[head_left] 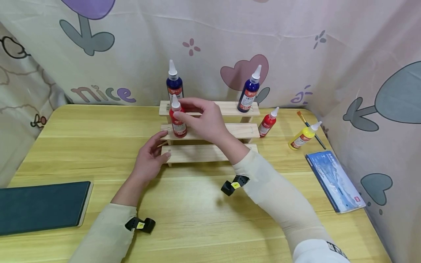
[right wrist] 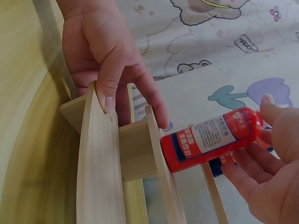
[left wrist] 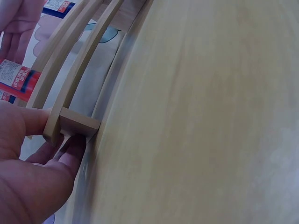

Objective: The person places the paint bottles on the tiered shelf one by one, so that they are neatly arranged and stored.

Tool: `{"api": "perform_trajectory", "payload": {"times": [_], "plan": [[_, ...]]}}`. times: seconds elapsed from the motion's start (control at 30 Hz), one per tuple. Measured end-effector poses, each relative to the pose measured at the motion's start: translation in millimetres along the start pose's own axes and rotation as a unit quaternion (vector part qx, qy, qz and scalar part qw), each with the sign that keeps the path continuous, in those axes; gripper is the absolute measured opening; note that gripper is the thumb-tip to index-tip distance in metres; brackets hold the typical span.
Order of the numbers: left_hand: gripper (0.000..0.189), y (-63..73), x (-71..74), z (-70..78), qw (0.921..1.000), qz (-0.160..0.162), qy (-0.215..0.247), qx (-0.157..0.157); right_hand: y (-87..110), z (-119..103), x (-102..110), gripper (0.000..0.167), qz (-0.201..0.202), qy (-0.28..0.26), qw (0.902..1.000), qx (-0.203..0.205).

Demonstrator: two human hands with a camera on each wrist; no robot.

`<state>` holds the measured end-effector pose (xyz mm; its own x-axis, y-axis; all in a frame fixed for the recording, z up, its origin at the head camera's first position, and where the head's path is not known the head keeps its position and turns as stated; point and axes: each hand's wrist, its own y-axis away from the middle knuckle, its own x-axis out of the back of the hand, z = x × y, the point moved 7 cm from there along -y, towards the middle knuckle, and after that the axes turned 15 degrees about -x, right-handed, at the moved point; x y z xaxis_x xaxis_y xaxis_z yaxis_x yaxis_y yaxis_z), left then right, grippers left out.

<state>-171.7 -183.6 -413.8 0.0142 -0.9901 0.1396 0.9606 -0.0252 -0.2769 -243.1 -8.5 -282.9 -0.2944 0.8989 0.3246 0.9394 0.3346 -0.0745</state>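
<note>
A three-step wooden rack point(head_left: 200, 154) stands near the back of the table. My right hand point(head_left: 208, 122) holds a red paint bottle point(head_left: 179, 126) between thumb and fingers, near its white nozzle. The bottle stands upright at the left end of the middle step, its base right at the board in the right wrist view. My left hand point(head_left: 148, 160) grips the rack's left end; its thumb point(right wrist: 109, 95) lies on the front step, and other fingers reach around the end. On the top step are two dark blue bottles, one at the left point(head_left: 174, 84), partly hidden, and one at the right point(head_left: 248, 93).
Right of the rack stand another red bottle point(head_left: 267, 124) and a yellow bottle point(head_left: 303, 137), with a paintbrush point(head_left: 312, 130) beside it. A blue-covered pad point(head_left: 335, 182) lies at the right edge, a dark green book point(head_left: 42, 208) at the left. A printed curtain point(head_left: 204, 22) hangs behind.
</note>
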Motion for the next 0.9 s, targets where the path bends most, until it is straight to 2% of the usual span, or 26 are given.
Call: {"api": "perform_trajectory", "payload": {"times": [0.2,0.57,0.7,0.8,0.9], "plan": [[0.07,-0.5,-1.8,-1.0,1.0,0.0,0.004,0.005,21.2,12,20,0.035,0.002,-0.035,0.9993,-0.007],[0.07,-0.1,-2.6,-4.8,0.9998,-0.003,-0.007,0.019,76.3,37,75,0.024,0.042,-0.041,0.9981,0.021],[0.07,0.0,-1.9,-2.6,0.9998,-0.005,-0.009,0.019,91.2,52,102,0.023,0.082,-0.036,0.9959,-0.007],[0.07,-0.9,-1.6,-2.6,0.9998,-0.005,-0.01,0.016,98.2,65,120,0.023,0.114,-0.027,0.9923,-0.04],[0.07,-1.6,-1.8,-3.3,0.9999,-0.003,-0.008,0.014,103.3,76,135,0.024,0.143,-0.02,0.988,-0.056]]}}
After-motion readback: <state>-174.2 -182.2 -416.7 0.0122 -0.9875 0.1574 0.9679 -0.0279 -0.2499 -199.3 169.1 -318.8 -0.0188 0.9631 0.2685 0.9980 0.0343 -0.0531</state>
